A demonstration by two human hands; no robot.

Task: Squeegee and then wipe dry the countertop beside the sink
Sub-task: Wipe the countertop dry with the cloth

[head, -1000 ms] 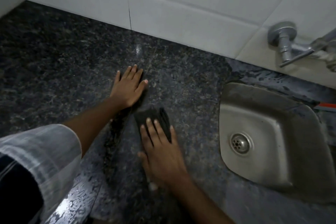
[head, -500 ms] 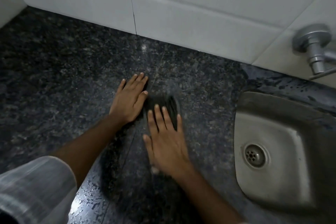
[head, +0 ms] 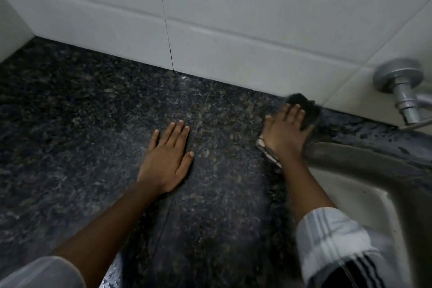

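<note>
The right hand (head: pixel 284 134) is pressing a dark cloth (head: pixel 304 110) flat on the bench (head: pixel 81 112). Its fingers (head: pixel 293 111) lie stretched out and close together on top of the cloth, not curled around it. The cloth sticks out past the fingertips, away from the person and a bit to the right. It sits far back on the bench, just beside the white tiled wall (head: pixel 233 30) and right next to the back corner of the sink (head: pixel 350 159). A pale edge peeks out under the heel of the hand; it could be part of the cloth, but I cannot tell.

The left hand (head: pixel 167 159) lies flat on the bench too, fingers straight and a little spread, holding nothing. It is well apart from the cloth, nearer the middle of the bench, so the right hand is the one doing the wiping.

What matters for the next move is this — the cloth is at the far right corner, with the wall ahead and the sink to the right. There is not much room to push more that way. The strip of bench behind the sink, under the tap (head: pixel 402 86), looks spotted with water drops, so I think it is not yet dry. The big open part of the bench lies to the left and toward the person — a pull back that way seems the easy stroke.
</note>
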